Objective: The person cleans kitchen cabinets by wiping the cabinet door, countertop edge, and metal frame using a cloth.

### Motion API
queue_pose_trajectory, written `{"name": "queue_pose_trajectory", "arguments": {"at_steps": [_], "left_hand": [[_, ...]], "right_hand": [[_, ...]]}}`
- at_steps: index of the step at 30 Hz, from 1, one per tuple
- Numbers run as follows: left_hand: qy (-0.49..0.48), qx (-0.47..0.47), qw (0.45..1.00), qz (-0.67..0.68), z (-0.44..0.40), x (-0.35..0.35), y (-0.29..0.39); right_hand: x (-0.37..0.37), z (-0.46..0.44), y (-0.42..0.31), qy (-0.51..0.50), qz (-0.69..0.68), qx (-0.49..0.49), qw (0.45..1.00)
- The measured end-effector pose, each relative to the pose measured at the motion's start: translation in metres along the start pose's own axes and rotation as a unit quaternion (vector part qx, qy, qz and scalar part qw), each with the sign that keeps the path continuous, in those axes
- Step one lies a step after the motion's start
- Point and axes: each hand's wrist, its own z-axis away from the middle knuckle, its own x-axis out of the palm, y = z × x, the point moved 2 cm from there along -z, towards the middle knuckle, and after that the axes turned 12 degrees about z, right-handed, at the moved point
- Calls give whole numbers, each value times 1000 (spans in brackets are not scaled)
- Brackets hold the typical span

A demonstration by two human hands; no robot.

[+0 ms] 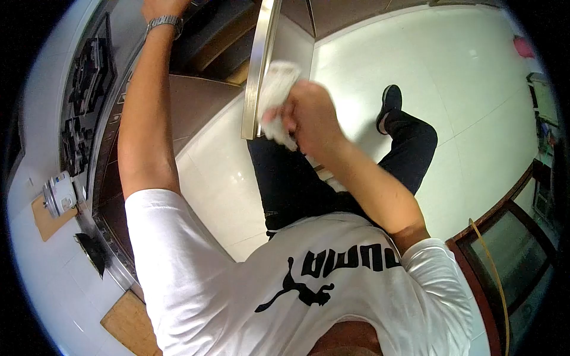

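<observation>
My right hand (317, 115) is closed around a crumpled white cloth (279, 83), slightly blurred by motion. The cloth lies against the metal-edged front (258, 77) of an open cabinet door or drawer, I cannot tell which. To the left of that panel, a dark cabinet opening (217, 38) shows inside. My left hand (163, 7), with a metal-band watch on the wrist, reaches up at the top left by the counter edge; its fingers are cut off by the frame, so its grip is hidden.
A gas hob (89, 77) is set in the counter along the left, with a white appliance (59, 193) and a wooden board (127, 323) nearer. My legs stand apart on pale floor tiles (475, 77). A dark-framed glass cabinet (504, 261) with a yellow hose (496, 273) stands at right.
</observation>
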Motion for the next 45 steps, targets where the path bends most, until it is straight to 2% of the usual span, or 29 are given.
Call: {"name": "queue_pose_trajectory", "arguments": {"at_steps": [1,3,4,5,8,10,14,16,17,19,20,23,26,29,30,31,33,35,37,39,41,43,45], "left_hand": [[7,9,1000,-2,1,-1,1],[5,2,1000,-3,2,-5,6],[1,-4,1000,-5,2,-6,9],[1,-1,1000,-4,3,-5,8],[12,25,1000,-2,-2,-3,6],[-1,23,1000,7,1,-5,7],[2,9,1000,-7,3,-5,9],[9,10,1000,1,0,-4,10],[9,12,1000,2,1,-4,11],[-1,-12,1000,21,2,-8,14],[-43,45,997,-34,-17,17,-32],[-76,35,995,-45,-19,18,-33],[-77,14,994,-70,-16,13,-28],[-75,16,995,-70,-17,14,-30],[-76,18,994,-71,-16,14,-29],[-66,11,996,-62,-14,13,-28],[-55,3,997,-53,-14,12,-25],[-80,-13,993,-84,-15,12,-25],[-72,-11,994,-81,-13,10,-19],[-66,-10,995,-75,-12,8,-19],[-69,-9,996,-46,-11,8,-18],[-61,-8,997,-36,-6,2,-7],[-57,-3,998,-28,-4,-2,0]], "right_hand": [[-9,-11,-5,24,-28,-46,998],[-20,-42,-14,32,-356,35,933],[-25,-61,-38,94,-376,167,906],[-31,-83,-34,87,-437,161,881],[-33,-109,-19,113,-386,160,901],[-26,-85,-27,95,-276,151,944],[-3,-35,-28,89,-265,106,954],[5,-8,-29,53,-264,186,945],[8,7,-30,55,-264,185,945],[15,28,-30,-20,-154,154,976],[22,37,-18,-19,-155,154,976],[35,52,3,-14,-13,60,998],[27,50,-4,-30,39,11,999],[14,21,-13,-42,-86,30,995],[7,10,-29,-14,-200,129,971],[2,1,-34,13,-308,225,924],[-4,-32,-10,24,-415,117,902],[-24,-75,-38,121,-431,149,882],[-36,-124,-28,100,-471,108,870],[-40,-140,-22,100,-469,121,869],[-41,-137,-12,102,-464,128,871],[-27,-98,-11,33,-443,122,888],[-16,-72,-8,23,-477,109,872]]}}
